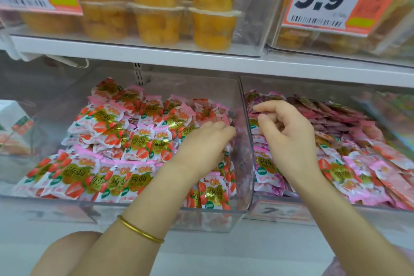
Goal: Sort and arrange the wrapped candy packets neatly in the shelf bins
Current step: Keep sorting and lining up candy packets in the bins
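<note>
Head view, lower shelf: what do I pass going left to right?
White carton → strawberry candy packets → left hand → clear bin wall → right hand → darker pink packets.

White shelf board [156, 60] under fruit cups [156, 22], perhaps peaches.

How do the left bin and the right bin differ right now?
The left bin shows only strawberry-print packets; the right bin has those in front and darker pink packets behind. The left hand touches packets in the left bin; the right hand hovers over the right bin, fingers curled. Both bins are clear plastic.
</note>
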{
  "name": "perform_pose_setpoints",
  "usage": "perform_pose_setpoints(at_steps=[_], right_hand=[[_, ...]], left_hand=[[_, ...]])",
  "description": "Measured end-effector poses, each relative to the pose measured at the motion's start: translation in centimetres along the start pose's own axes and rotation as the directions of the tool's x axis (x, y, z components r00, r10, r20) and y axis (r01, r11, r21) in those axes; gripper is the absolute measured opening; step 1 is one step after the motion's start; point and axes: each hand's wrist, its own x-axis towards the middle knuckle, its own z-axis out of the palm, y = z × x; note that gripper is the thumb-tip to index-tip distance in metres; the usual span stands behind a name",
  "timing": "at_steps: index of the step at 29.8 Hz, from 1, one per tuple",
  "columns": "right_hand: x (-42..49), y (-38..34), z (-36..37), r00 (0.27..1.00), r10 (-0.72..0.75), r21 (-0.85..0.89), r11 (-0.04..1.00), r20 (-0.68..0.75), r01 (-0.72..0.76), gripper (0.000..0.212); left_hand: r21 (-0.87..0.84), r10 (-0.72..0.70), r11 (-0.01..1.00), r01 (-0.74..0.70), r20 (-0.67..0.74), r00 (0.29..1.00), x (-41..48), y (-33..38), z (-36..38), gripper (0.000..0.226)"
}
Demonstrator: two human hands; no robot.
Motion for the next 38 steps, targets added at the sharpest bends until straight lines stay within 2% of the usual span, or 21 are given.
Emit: perform_pose_setpoints(at_steps=[3,5,9,12,14,17,19,21,23,25,26,30,38], right_hand=[[-0.2,0.4,0.0,1.0,-0.019,0.008,1.0,-0.003,0.019,0.018],[-0.3,0.5,0.1,0.999,-0.034,0.015,0.999,-0.011,0.034,0.017],[-0.4,0.8,0.1,0.999,-0.037,0.032,0.999,-0.011,0.038,0.019],[-0.4,1.0,-0.1,0.999,-0.038,0.037,0.999,0.006,0.037,0.022],[-0.4,1.0,-0.1,0.999,-0.04,0.039,0.998,0.009,0.04,0.023],[-0.4,1.0,-0.1,0.999,-0.043,0.051,0.998,0.004,0.043,0.023],[-0.4,1.0,-0.2,0.999,-0.045,0.055,0.997,0.004,0.045,0.023],[-0.4,1.0,-0.2,0.999,-0.046,0.056,0.997,0.009,0.045,0.023],[-0.4,0.9,-0.1,0.999,-0.042,0.058,0.997,0.013,0.041,0.023],[-0.4,0.8,-0.1,0.999,-0.034,0.064,0.997,0.02,0.033,0.023],[-0.5,0.7,0.0,0.999,-0.03,0.067,0.997,0.027,0.028,0.023],[-0.6,0.6,0.1,0.999,-0.026,0.06,0.998,0.038,0.023,0.023],[-0.5,0.8,0.0,0.999,-0.025,0.061,0.998,0.032,0.023,0.024]], left_hand=[[0.164,0.034,0.986,-0.031,-0.011,0.999,-0.1,0.2,-0.4,0.052],[0.213,0.063,0.975,-0.058,-0.017,0.998,-0.1,0.1,-0.6,0.049],[0.149,0.163,0.974,-0.169,0.056,0.985,0.2,-0.6,-1.4,0.034],[0.173,0.157,0.97,-0.174,0.107,0.982,0.1,-0.8,-1.8,0.023],[0.15,0.152,0.975,-0.162,0.075,0.986,-0.1,-0.8,-1.6,0.021],[0.093,0.127,0.987,-0.13,0.044,0.991,-0.4,-0.9,-1.7,0.034],[0.065,0.101,0.993,-0.1,-0.018,0.995,-0.5,-1.1,-2.1,0.024],[-0.029,0.018,0.999,-0.021,-0.111,0.994,-0.9,-1.4,-2.9,0.019],[-0.228,-0.138,0.967,0.109,-0.119,0.983,-1.3,-1.8,-4.0,0.025],[-0.394,-0.238,0.895,0.208,-0.029,0.971,-1.7,-2.2,-5.0,0.029],[-0.419,-0.244,0.875,0.241,0.048,0.969,-1.8,-2.5,-5.2,0.03],[-0.354,-0.166,0.885,0.303,0.367,0.915,-2.0,-2.8,-4.9,0.036],[-0.483,0.041,0.828,0.286,0.56,0.827,-1.6,-1.8,-4.8,0.029]])
